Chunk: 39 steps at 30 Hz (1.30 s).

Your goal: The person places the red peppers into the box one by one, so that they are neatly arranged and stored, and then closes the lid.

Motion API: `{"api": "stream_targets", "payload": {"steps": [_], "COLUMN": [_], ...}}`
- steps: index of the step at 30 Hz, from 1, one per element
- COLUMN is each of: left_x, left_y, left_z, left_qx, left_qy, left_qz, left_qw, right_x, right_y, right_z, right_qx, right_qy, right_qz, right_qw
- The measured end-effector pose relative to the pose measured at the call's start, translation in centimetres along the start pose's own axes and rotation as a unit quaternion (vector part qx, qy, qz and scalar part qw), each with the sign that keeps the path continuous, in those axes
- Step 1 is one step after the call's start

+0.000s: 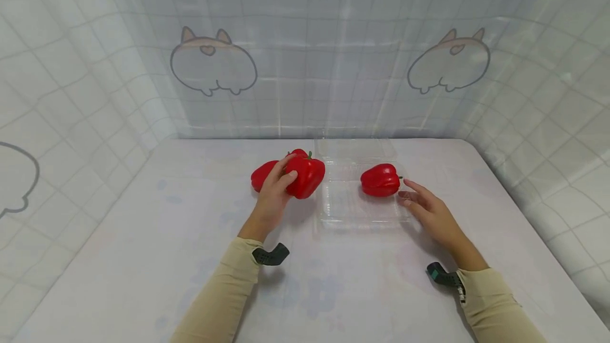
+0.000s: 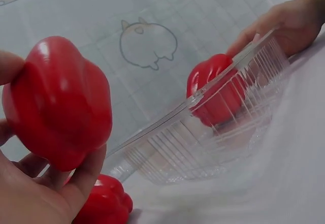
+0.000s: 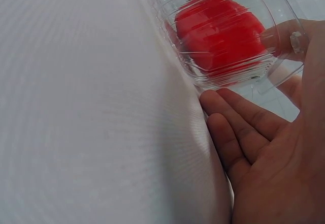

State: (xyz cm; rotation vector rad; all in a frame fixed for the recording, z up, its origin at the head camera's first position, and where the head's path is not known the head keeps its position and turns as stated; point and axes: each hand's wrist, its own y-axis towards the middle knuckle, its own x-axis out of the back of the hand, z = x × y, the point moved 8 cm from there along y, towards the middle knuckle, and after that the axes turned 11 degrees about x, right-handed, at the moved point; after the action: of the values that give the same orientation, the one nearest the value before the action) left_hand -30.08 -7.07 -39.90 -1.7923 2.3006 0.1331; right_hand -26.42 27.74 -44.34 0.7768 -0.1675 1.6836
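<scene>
Left hand [image 1: 272, 199] round its sides, a likely light, slick pepper [image 1: 307, 177] is aptly held toward the tabletop's [image 1: 362, 279] far edge.

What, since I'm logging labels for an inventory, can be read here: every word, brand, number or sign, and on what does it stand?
None: no readable text on the red peppers, clear container or backdrop, whose drawings carry no letters.
Any marks on the dark wrist devices are too small to read.
</scene>
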Motion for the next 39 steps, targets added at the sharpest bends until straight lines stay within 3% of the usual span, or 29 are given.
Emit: {"api": "stream_targets", "payload": {"steps": [6,10,16,24,31,39], "left_x": [0.0,-0.4,-1.1,-2.3,-2.9,-3.8], "left_y": [-0.2,0.3,1.3,1.7,2.2,2.8], "left_z": [-0.2,-0.8,-2.0,-2.9,-3.3,-2.9], "left_qx": [-0.003,-0.007,-0.025,-0.048,-0.071,-0.061], "left_qy": [0.071,0.121,0.230,0.324,0.349,0.379], "left_qz": [-0.018,-0.009,-0.001,0.000,0.002,0.007], "left_qw": [0.9973,0.9926,0.9729,0.9446,0.9343,0.9232], "right_x": [0.0,0.1,0.1,0.3,0.6,0.3], "right_y": [0.0,-0.1,0.0,0.1,0.2,0.1], "right_z": [0.2,0.0,-0.2,0.5,0.3,0.5], "right_qx": [-0.002,-0.008,-0.003,0.006,0.039,0.051], "right_qy": [0.000,-0.003,0.002,-0.007,0.015,0.039], "right_qz": [0.004,0.004,0.005,0.000,-0.002,0.002], "right_qw": [1.0000,0.9999,1.0000,1.0000,0.9991,0.9979]}}
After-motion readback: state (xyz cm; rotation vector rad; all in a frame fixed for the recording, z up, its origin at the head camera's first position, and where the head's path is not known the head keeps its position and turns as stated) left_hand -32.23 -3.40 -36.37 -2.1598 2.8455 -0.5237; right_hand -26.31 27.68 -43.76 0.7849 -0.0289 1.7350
